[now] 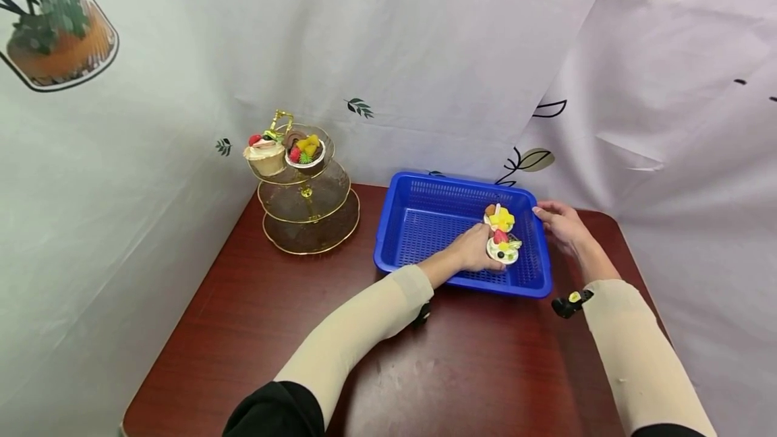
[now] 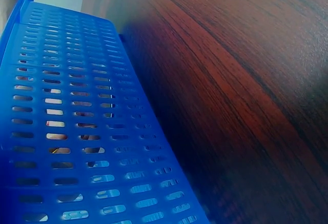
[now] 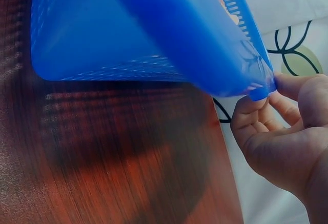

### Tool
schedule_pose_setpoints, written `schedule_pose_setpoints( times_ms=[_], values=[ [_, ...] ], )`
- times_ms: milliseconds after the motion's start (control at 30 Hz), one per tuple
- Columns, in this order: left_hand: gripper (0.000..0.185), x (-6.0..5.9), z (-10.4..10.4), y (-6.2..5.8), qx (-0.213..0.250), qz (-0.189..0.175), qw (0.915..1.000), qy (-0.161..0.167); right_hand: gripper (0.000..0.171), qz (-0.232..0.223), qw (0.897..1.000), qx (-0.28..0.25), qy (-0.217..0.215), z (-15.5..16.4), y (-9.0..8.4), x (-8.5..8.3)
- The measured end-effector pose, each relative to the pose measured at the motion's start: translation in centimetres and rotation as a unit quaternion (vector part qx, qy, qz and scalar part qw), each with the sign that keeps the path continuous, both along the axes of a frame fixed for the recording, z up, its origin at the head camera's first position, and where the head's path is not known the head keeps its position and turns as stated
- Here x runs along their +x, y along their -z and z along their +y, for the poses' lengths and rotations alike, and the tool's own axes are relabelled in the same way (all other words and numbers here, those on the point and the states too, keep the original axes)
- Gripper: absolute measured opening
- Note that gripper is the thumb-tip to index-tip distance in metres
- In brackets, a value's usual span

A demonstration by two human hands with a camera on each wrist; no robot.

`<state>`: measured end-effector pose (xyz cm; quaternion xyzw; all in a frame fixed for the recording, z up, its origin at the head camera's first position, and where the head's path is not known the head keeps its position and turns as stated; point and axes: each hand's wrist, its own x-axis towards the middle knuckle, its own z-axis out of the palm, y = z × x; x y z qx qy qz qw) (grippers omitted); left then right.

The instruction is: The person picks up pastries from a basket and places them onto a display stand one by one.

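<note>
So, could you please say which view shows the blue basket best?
The head view, showing nearly all the blue basket from above. The left wrist view has only part of its slotted wall; the right wrist view, one end, rim pinched by the right hand.

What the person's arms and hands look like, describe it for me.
Left hand and right hand are bare. Cream sleeves cover both forearms, with black fabric above. A small black device with a yellowish spot sits at the right wrist.

No legible txt, nums or logos in pics
</note>
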<state>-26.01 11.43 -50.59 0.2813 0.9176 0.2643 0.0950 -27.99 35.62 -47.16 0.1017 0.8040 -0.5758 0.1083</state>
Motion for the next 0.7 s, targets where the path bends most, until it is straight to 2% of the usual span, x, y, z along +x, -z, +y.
schedule_pose_setpoints(
  times_ms=[700],
  values=[
    [0.076, 0.41, -0.30, -0.58, -0.013, 0.001, 0.9997, 0.021, 0.057, -0.009, 1.000, -0.006, 0.015, -0.15, 0.08, -0.08]
  ],
)
